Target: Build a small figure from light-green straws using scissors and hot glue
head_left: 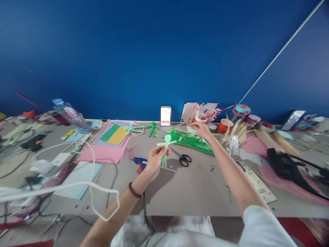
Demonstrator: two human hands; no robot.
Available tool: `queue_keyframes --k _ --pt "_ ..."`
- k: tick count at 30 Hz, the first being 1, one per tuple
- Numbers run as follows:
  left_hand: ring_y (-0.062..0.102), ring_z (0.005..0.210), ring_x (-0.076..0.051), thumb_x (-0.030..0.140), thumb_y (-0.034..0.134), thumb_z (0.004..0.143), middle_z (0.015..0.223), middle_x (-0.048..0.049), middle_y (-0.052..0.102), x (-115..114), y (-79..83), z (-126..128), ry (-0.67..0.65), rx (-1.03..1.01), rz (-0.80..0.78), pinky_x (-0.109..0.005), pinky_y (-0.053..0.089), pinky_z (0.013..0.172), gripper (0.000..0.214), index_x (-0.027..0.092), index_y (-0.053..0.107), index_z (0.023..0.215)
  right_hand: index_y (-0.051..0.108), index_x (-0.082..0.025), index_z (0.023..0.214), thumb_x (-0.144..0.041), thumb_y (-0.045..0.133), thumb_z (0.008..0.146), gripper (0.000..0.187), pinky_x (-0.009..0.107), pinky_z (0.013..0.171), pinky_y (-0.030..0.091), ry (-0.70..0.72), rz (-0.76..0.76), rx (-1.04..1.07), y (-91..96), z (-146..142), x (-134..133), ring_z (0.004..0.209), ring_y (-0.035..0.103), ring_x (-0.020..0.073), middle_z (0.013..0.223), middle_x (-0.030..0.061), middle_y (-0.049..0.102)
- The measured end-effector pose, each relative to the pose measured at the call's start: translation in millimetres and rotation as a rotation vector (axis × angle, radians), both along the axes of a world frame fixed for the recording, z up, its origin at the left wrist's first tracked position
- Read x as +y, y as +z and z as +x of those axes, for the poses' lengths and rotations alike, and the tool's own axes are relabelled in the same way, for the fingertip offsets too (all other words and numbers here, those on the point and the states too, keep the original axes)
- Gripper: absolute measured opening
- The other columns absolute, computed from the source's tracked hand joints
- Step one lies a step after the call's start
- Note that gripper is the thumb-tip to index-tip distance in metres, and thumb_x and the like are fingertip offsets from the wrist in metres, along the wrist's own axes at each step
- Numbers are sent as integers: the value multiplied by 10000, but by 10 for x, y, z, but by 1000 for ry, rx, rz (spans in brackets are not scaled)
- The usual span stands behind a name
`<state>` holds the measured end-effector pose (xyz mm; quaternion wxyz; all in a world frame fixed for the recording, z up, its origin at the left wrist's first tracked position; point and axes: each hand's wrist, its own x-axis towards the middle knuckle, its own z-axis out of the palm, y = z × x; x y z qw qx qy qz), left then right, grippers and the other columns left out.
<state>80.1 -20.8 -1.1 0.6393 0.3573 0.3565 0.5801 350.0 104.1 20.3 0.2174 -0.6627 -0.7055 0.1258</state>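
Note:
My left hand [155,157] pinches a pale green pipe-cleaner figure [167,140] by its body, holding it upright above the table. My right hand [202,130] reaches out to the far side, fingers closed, just in front of a paper cup [200,120] with markers and brushes standing in it. What the right fingertips hold, if anything, is too small to make out. Below that hand lies a bundle of green pipe cleaners [194,142] in clear wrapping. Black-handled scissors [185,160] and a blue hot glue gun [138,163] lie near my left hand.
A dark green figure [153,129] and another pale green figure [133,128] lie at the back, by a phone [165,116] against the blue wall. Coloured sheets [102,156], a bottle [69,111] and a white cable [94,185] occupy the left. An orange cup [225,126] stands right.

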Motion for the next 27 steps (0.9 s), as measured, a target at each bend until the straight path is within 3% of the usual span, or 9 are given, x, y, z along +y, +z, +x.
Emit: queue_keyframes --k 7,12,17,24,27 --pt "638 633 -120 378 767 608 724 -36 685 30 -10 -17 -1 -54 -130 -238 527 646 332 156 691 842 726 -183 888 -154 603 751 187 243 777 479 103 -221 -206 -142 -32 405 876 658 197 1000 68 710" --pt "653 658 -113 318 794 574 746 -30 696 49 -22 -27 16 -71 -169 -219 532 679 318 152 679 818 731 -196 828 -139 650 698 163 225 706 478 143 -297 -317 -197 -206 567 820 661 188 920 63 724" --pt "656 663 -116 248 796 567 737 -21 697 51 -11 -29 -2 -120 -177 -236 534 698 299 155 674 824 708 -183 815 -147 614 723 137 244 677 471 160 -268 -361 -176 -296 555 762 649 190 873 85 717" --pt "626 599 -101 234 803 552 698 -20 685 65 -36 -31 -35 -125 -166 -225 500 639 261 143 673 759 593 -208 1098 -149 514 779 334 251 663 444 151 -139 -343 -81 -227 454 833 622 191 1050 79 668" --pt "614 593 -102 235 809 537 668 -16 674 61 -35 -29 -27 -98 -143 -219 483 620 248 145 678 727 628 -216 1042 -156 503 787 290 238 662 429 152 -106 -339 -62 -240 424 846 615 188 1041 67 674"
